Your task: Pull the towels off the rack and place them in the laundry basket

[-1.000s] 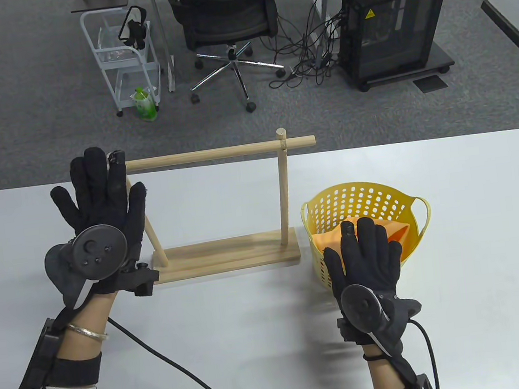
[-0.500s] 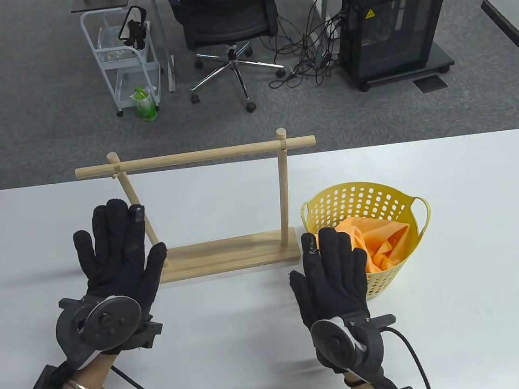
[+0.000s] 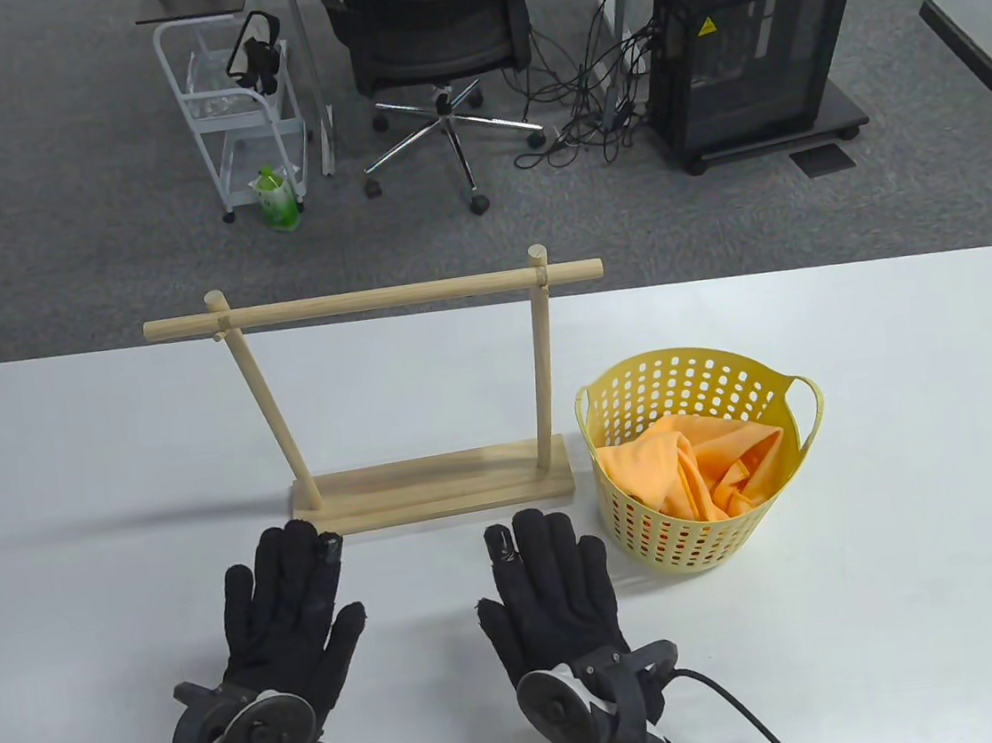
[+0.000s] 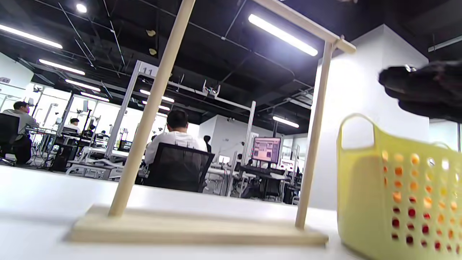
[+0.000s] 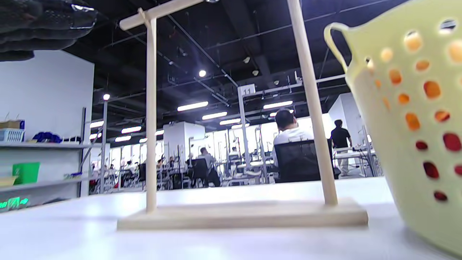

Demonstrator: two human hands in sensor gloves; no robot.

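Table view shows one bare wooden towel rack [image 3: 414, 399], one orange towel [image 3: 704, 466], perhaps more, in the yellow perforated plastic basket [image 3: 716, 534]; your left hand [image 3: 286, 606] and right hand [image 3: 553, 593] lie flat, empty, near the white table [image 3: 914, 431] front edge

Grey carpet floor [image 3: 67, 215] lies beyond the white table [image 3: 924, 519]. A black office chair [image 3: 430, 30] stands centrally; a white trolley [image 3: 239, 114] is left of it, a black computer case [image 3: 750, 47] right, tangled cables [image 3: 582, 102] between. Ceiling strip lights [image 4: 281, 34] are lit.
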